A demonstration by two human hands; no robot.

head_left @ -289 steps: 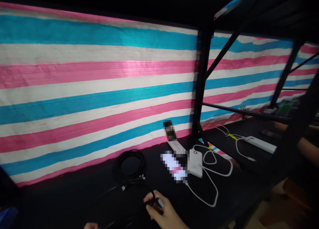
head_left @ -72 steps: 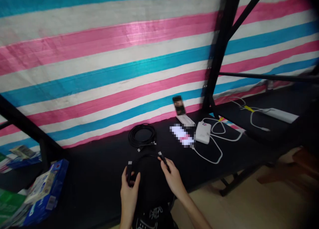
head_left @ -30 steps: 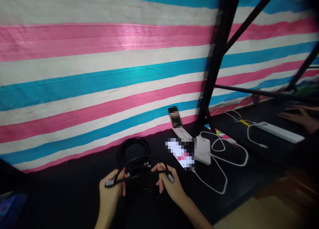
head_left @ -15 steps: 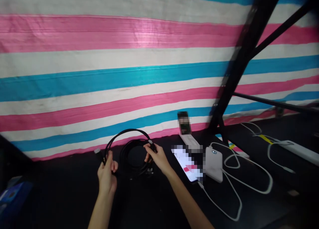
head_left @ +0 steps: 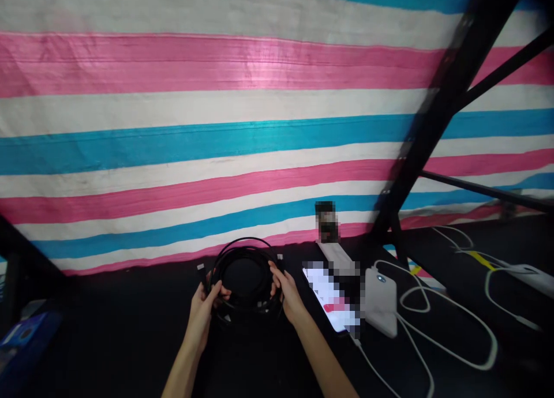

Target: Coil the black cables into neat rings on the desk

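Note:
A coiled black cable [head_left: 242, 249] rests low over the dark tabletop, in front of me. At the coil's left side my left hand [head_left: 204, 308] is closed, thumb and fingers around its strands. My right hand [head_left: 285, 291] grips the opposite side, fingers curled on the cable. A pale plug end [head_left: 200, 267] sticks up beside my left hand, and another pale end [head_left: 280, 257] shows just above my right fingers. Small light pieces lie at the coil's lower edge, too small to name.
Right of my hands lie a lit phone [head_left: 322, 294], a white power bank [head_left: 383, 300] and looping white cables [head_left: 489, 352]. A blue box [head_left: 28, 343] sits at far left. A striped tarp [head_left: 216, 109] hangs behind, with a black metal frame [head_left: 433, 132] at right.
My left hand has moved right and down, bringing the lifted cable loop onto the rest of the coil. My right hand has shifted slightly right and lower. The camera view has turned a little left.

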